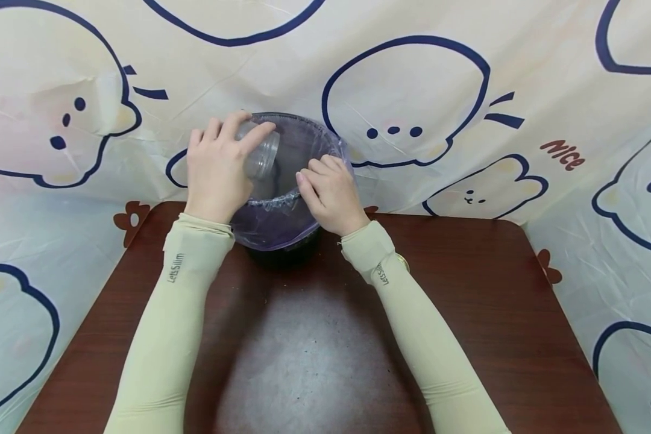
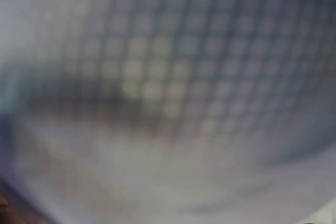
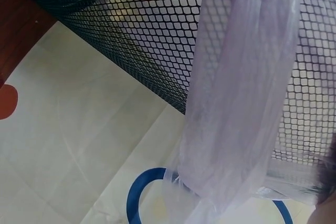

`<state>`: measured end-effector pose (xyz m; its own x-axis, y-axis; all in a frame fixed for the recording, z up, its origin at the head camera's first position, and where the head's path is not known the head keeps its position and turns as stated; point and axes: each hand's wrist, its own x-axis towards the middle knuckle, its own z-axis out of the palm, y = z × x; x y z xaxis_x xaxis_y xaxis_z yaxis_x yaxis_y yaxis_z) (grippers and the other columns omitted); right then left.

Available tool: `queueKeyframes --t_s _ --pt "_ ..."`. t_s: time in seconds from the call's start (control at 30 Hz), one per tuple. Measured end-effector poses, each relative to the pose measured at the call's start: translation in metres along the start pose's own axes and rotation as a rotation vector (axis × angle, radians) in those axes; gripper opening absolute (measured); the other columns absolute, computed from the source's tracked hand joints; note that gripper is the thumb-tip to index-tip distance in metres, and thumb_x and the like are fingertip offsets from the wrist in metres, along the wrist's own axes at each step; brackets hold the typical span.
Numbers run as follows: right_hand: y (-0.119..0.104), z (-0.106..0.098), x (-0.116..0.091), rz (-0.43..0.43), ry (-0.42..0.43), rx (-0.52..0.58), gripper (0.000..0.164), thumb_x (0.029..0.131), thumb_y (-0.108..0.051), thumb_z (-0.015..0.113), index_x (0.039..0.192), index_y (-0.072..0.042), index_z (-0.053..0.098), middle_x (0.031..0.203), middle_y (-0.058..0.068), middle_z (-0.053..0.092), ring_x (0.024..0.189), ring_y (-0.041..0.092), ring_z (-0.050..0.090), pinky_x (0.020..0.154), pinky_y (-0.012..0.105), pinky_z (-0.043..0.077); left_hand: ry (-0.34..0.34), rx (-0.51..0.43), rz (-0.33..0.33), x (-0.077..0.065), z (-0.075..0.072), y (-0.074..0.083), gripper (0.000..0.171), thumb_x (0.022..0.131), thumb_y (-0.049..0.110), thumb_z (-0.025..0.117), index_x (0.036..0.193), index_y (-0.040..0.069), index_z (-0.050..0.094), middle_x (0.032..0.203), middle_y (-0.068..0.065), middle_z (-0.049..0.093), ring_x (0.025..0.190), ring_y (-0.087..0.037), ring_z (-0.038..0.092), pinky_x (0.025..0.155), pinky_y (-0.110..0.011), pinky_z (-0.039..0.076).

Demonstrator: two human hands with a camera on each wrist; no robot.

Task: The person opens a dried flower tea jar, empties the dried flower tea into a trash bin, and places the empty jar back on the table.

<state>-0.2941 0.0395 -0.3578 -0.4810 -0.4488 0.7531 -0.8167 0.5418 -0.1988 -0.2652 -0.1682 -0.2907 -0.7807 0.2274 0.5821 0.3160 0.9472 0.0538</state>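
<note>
A dark mesh wastebasket point(image 3: 152, 40) stands at the back of the table, lined with a translucent purple plastic bag point(image 1: 273, 226) folded down over its rim. My left hand point(image 1: 217, 172) holds a clear plastic cup point(image 1: 263, 155) tilted over the left part of the basket's opening. At the right of the rim, my right hand point(image 1: 331, 196) grips the edge with the bag folded over it, fingers curled. The right wrist view has the bag hanging down outside the mesh. Blurred mesh fills the left wrist view.
The dark brown wooden table point(image 1: 466, 289) extends toward me and to both sides. Behind it hangs a pale curtain point(image 1: 282, 72) with blue cartoon outlines, close to the basket. Small dark specks lie on the table's front part.
</note>
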Motion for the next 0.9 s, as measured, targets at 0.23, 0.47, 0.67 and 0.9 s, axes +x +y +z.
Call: queueKeyframes --t_s 0.23,0.47,0.67,0.9 --pt "0.0 0.0 0.0 -0.004 0.006 -0.017 0.042 0.106 -0.02 0.041 0.069 -0.008 0.059 0.07 0.006 0.046 0.074 0.027 0.044 0.086 0.041 0.043 0.102 -0.073 -0.054 -0.001 0.003 -0.002 0.091 0.069 -0.005 0.076 0.148 0.035 0.054 0.149 -0.011 0.053 0.126 -0.039 0.05 0.099 -0.057 0.039" --pt "0.0 0.003 -0.003 -0.016 -0.009 -0.016 0.042 0.106 -0.02 0.04 0.072 -0.009 0.061 0.071 0.006 0.047 0.074 0.026 0.044 0.085 0.04 0.043 0.36 -0.204 -0.147 -0.009 0.01 0.0 0.078 0.077 0.004 0.079 0.144 0.036 0.058 0.147 -0.006 0.055 0.137 -0.032 0.043 0.116 -0.052 0.029" --pt "0.001 0.003 -0.003 -0.026 0.005 -0.017 0.041 0.106 -0.02 0.041 0.073 -0.009 0.061 0.072 0.006 0.048 0.075 0.026 0.043 0.087 0.04 0.043 0.431 -0.275 -0.163 -0.012 0.01 -0.001 0.079 0.075 0.017 0.088 0.146 0.033 0.057 0.145 -0.006 0.056 0.137 -0.028 0.044 0.114 -0.048 0.032" --pt "0.002 0.0 -0.002 -0.017 -0.013 -0.026 0.041 0.107 -0.02 0.04 0.074 -0.009 0.062 0.074 0.006 0.05 0.077 0.027 0.045 0.09 0.04 0.043 0.396 -0.332 -0.179 -0.018 0.005 -0.002 0.081 0.075 0.022 0.091 0.147 0.031 0.056 0.147 -0.004 0.055 0.136 -0.028 0.044 0.113 -0.05 0.031"
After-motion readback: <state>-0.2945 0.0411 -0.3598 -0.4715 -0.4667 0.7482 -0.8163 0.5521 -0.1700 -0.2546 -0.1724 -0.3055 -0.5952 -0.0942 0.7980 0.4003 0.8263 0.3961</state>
